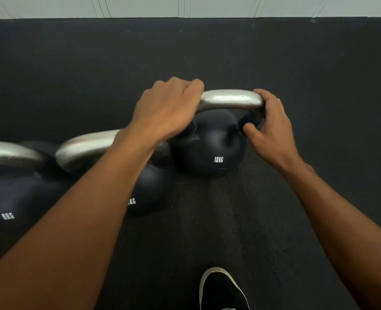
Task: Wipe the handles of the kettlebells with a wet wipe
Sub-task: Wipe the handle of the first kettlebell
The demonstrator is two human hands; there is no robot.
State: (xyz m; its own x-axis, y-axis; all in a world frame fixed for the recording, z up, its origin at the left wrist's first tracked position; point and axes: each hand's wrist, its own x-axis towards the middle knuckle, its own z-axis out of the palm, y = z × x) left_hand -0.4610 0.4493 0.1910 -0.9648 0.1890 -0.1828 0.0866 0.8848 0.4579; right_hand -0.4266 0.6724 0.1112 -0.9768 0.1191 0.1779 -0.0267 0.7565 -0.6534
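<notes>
On the black floor (297,63) straight ahead of me stands the 12 kg kettlebell (209,151). Its silver handle (229,99) runs left to right across my view. My left hand (169,108) is curled over the left end of that handle, knuckles up, fingers wrapped down the far side. My right hand (272,126) grips the right bend, fingers hooked over the top and thumb tucked in where the bar drops toward the ball. Between the hands the middle stretch of the bar lies bare.

I see no wet wipe. If one is there, it is hidden under a palm, and I cannot tell which.

Because the bar lies crosswise, I judge any wiping stroke must run sideways along it. Each hand sits at its own end, so either could slide inward over the bare middle.

Two more wait to my left, the middle kettlebell (149,189) just beside the 12 kg one and partly under my left forearm, and the 8 kg kettlebell (12,198) beyond it. Their handles lie roughly along the same left-to-right line, and my left hand is the nearer to them.
</notes>
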